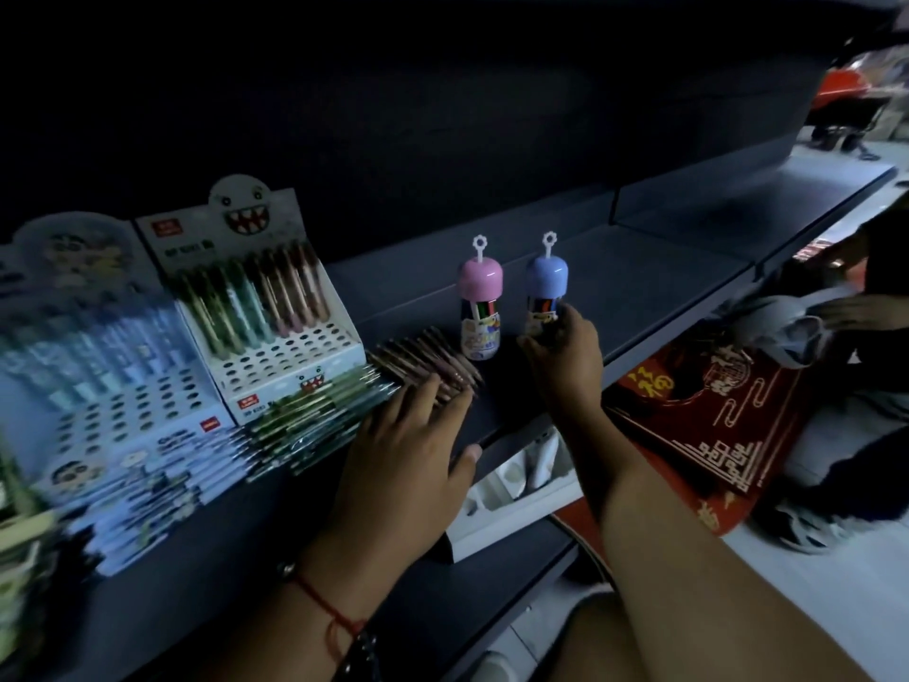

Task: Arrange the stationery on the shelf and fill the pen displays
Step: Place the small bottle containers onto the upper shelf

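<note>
The left hand [408,435] lies flat, fingers spread, on the row of loose brown-barrelled pens [428,361] at the front of the dark shelf [639,287], probably to stop them rolling. Further in, the right hand [565,356] pinches the blue-capped clear marker jar [545,292] low on its body, presumably to align it beside the pink-capped marker jar [479,307]. Behind-left stands the part-filled white cardboard pen display [275,312].

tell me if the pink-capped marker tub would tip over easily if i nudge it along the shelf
Probably yes: the pink-capped tub stands upright, tall for its narrow base, so a push near the cap would likely topple it. Its rounded body suggests it would then roll on the shelf. Nudging low seems safer.
</note>
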### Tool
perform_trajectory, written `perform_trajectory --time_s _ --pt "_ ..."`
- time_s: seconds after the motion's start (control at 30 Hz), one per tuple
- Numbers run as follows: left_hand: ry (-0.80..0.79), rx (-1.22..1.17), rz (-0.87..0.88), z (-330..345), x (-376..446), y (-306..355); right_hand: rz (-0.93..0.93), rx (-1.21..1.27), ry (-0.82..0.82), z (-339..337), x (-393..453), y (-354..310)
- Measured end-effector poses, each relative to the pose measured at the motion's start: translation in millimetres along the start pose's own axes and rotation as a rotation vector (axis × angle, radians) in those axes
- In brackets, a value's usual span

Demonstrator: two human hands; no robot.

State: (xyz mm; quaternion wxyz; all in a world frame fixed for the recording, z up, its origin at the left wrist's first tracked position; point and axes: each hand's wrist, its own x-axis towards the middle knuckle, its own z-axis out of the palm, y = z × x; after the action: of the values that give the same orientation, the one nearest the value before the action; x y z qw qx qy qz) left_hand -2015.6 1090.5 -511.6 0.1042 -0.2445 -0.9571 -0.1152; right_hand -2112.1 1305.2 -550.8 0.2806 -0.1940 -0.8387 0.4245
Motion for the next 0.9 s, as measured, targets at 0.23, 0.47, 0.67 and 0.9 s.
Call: perform_trajectory --time_s 0.23,0.47,0.67,0.9 --pt "-0.006 -0.101 -0.015 0 -6 5 -0.02 0.268 -0.089 -43 -30 -11" --pt "0.101 -0.584 -0.09 -16 -20 14 0.082 0.472 -0.385 -72 -112 -39" --pt "0.11 -0.934 -0.173 -47 -48 26 -0.013 0.412 -0.501 -98 -172 -73" --pt "0.18 -0.839 0.01 -109 -93 26 -0.145 0.394 -0.546 -131 -220 -104"
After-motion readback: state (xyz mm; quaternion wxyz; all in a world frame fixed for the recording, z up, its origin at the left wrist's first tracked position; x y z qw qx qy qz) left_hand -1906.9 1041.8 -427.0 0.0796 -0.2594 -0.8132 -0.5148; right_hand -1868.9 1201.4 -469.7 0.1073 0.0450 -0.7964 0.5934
